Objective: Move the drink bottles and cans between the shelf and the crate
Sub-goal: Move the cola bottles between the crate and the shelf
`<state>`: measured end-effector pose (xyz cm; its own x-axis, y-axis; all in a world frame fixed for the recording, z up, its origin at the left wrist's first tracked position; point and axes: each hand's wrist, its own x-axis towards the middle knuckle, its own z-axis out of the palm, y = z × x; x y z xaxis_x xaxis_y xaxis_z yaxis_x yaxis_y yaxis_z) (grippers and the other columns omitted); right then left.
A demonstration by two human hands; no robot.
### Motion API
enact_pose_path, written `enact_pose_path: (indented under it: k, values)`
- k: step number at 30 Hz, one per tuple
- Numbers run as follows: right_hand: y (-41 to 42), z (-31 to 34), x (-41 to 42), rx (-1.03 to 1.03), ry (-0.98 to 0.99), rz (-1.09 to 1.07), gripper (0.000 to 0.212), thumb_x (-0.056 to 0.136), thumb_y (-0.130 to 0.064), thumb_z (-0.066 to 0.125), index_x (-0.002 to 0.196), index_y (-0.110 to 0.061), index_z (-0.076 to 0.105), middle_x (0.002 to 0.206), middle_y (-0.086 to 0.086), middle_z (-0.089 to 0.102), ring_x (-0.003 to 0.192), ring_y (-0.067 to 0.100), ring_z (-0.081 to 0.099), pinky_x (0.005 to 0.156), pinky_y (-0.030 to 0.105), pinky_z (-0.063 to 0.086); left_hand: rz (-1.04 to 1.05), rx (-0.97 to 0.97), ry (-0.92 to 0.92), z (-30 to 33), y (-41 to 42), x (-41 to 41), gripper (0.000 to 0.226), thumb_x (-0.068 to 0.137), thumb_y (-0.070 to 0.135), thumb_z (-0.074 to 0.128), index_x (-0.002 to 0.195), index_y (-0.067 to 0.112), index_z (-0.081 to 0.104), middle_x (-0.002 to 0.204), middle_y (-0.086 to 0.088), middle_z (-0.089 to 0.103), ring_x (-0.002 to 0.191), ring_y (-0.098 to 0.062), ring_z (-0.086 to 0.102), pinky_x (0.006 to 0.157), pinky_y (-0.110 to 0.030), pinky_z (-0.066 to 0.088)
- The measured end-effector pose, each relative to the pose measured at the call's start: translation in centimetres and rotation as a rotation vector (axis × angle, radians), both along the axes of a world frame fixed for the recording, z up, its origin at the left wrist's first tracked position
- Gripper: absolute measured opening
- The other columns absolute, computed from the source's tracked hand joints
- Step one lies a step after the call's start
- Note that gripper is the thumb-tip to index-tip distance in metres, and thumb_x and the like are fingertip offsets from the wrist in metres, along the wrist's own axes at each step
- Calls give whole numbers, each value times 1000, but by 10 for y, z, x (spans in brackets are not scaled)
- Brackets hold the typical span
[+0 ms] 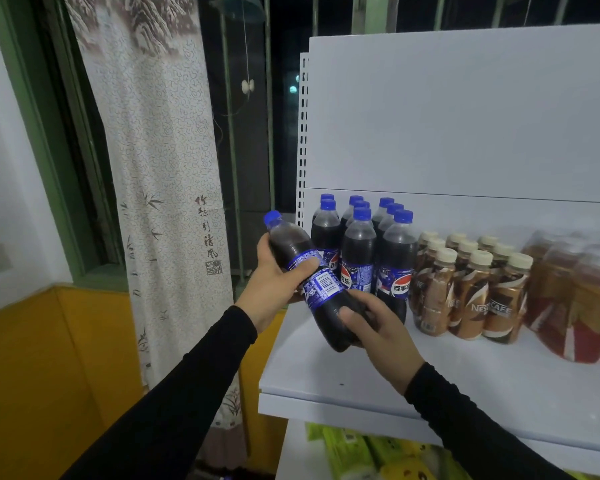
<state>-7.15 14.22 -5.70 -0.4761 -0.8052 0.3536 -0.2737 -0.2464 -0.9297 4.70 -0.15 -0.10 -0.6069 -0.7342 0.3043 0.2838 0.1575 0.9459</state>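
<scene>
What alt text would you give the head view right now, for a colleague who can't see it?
Both hands hold one tilted cola bottle over the left end of a white shelf: left hand round its upper part, right hand near its base. Behind stand more cola bottles, then coffee bottles and wrapped tea bottles to the right.

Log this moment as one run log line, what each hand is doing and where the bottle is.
left hand: grips cola bottle upper half | right hand: grips its base | bottle: tilted, cap up-left, above shelf front-left edge
</scene>
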Motion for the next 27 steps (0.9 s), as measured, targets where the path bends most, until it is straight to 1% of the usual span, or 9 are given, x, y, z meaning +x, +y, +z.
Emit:
enact_pose_path:
  k: [2, 4, 7, 10, 12, 15, 19, 22, 27]
  values:
    - [1, 0, 1, -5, 49, -20, 41, 77, -52, 68, 115, -37, 60, 106, -21, 68, 103, 8, 66, 91, 43, 57, 22, 9, 24, -2, 0, -1, 80, 91, 13, 72, 150, 30, 21, 122, 0, 62, 91, -13, 74, 69, -32, 60]
    - [1, 1, 1, -18, 104, -44, 53, 69, -64, 66, 117, -43, 56, 109, -26, 66, 105, 2, 64, 93, 40, 56, 32, 39, 49, -3, -2, -4, 78, 91, 14, 73, 150, 32, 25, 126, -5, 62, 96, -18, 73, 70, -34, 61]
    - [4, 5, 5, 6, 209, -15, 70, 68, -53, 85, 126, -46, 47, 118, -32, 59, 110, -4, 61, 94, 24, 52, 36, 121, 44, -1, -7, -4, 73, 90, 19, 74, 149, 29, 32, 129, -9, 63, 90, -21, 74, 63, -31, 59]
    - [5, 8, 9, 19, 350, -53, 92, 68, -33, 90, 141, -38, 35, 126, -35, 47, 113, -11, 56, 91, 12, 48, 21, 230, 55, 2, -13, -5, 65, 90, 19, 74, 146, 22, 39, 127, -14, 65, 81, -19, 73, 57, -29, 57]
    - [4, 12, 11, -14, 423, -99, 93, 71, -30, 89, 147, -29, 35, 127, -34, 44, 116, -13, 51, 91, 11, 48, 1, 293, 76, 2, -15, -6, 61, 89, 18, 74, 142, 17, 44, 123, -16, 67, 81, -21, 75, 59, -34, 58]
    - [2, 18, 10, -69, 473, -169, 83, 74, -30, 86, 144, -24, 42, 125, -23, 52, 114, -3, 56, 95, 19, 51, -19, 359, 72, 5, -15, -7, 55, 89, 19, 73, 138, 11, 48, 111, -16, 70, 76, -21, 75, 58, -35, 59]
    - [-1, 28, 9, -122, 576, -268, 80, 74, -36, 85, 142, -19, 47, 122, -10, 55, 112, 5, 52, 96, 12, 43, -58, 400, 10, 7, -15, -7, 51, 91, 26, 72, 134, 4, 55, 101, -17, 75, 80, -24, 76, 58, -37, 61]
    - [-2, 29, 7, -137, 601, -289, 81, 74, -36, 84, 143, -17, 47, 123, -6, 54, 113, 10, 52, 97, 21, 45, -51, 407, 1, 9, -13, -8, 55, 90, 30, 73, 134, 3, 55, 92, -14, 76, 75, -22, 75, 56, -35, 60]
    - [-4, 24, 5, -109, 582, -265, 80, 75, -42, 80, 144, -18, 46, 125, -9, 54, 114, 4, 52, 95, 6, 39, -23, 407, 9, 9, -13, -6, 58, 87, 24, 77, 134, 3, 50, 94, -16, 77, 81, -26, 76, 55, -36, 61]
